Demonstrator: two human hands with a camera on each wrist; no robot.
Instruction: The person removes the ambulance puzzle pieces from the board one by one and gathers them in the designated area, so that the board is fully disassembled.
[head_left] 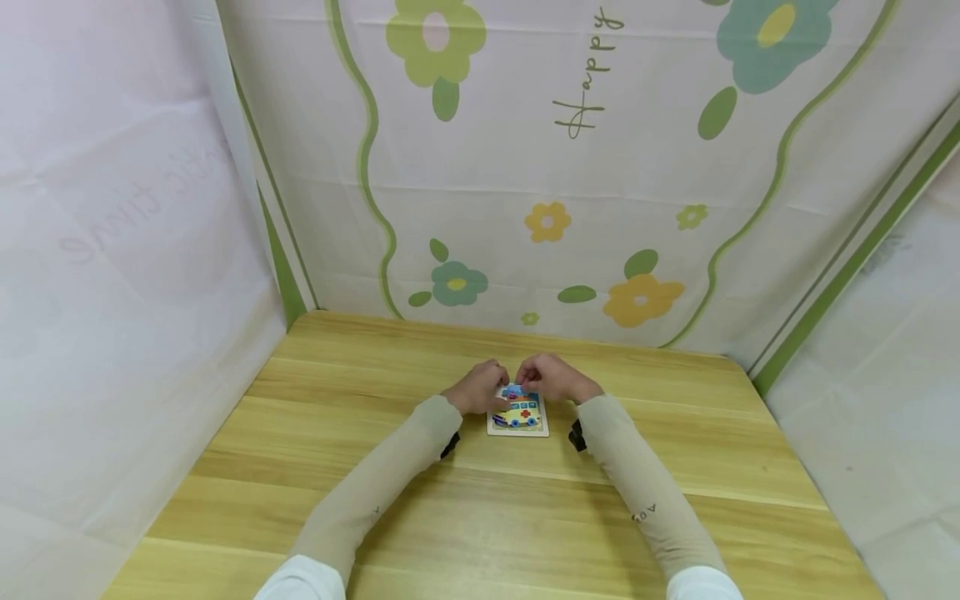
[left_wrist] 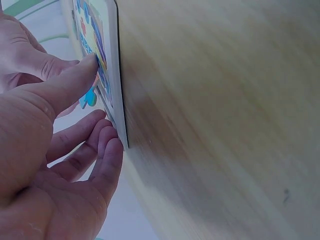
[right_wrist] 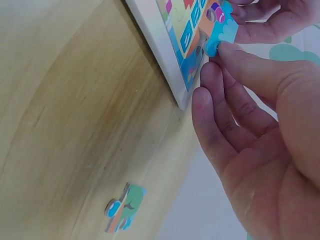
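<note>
A small jigsaw puzzle in a white-rimmed tray (head_left: 517, 433) lies flat on the table, showing a yellow ambulance with a red cross. My left hand (head_left: 477, 389) grips the tray's left side, its thumb (left_wrist: 75, 85) over the picture and its fingers curled at the edge. From the far right, my right hand (head_left: 557, 378) pinches a light-blue puzzle piece (right_wrist: 226, 31) between thumb and fingers. That piece is tilted over the tray's far part, beside an orange area of the picture. Left-hand fingers (right_wrist: 265, 25) come close to its other side.
Another loose puzzle piece (right_wrist: 126, 207), green, orange and blue, lies on the wooden table (head_left: 480, 517) off the tray's right side. Black wrist devices (head_left: 577, 436) sit under both sleeves. Behind the table hangs a white flowered cloth (head_left: 480, 167), with pale cloth walls at both sides.
</note>
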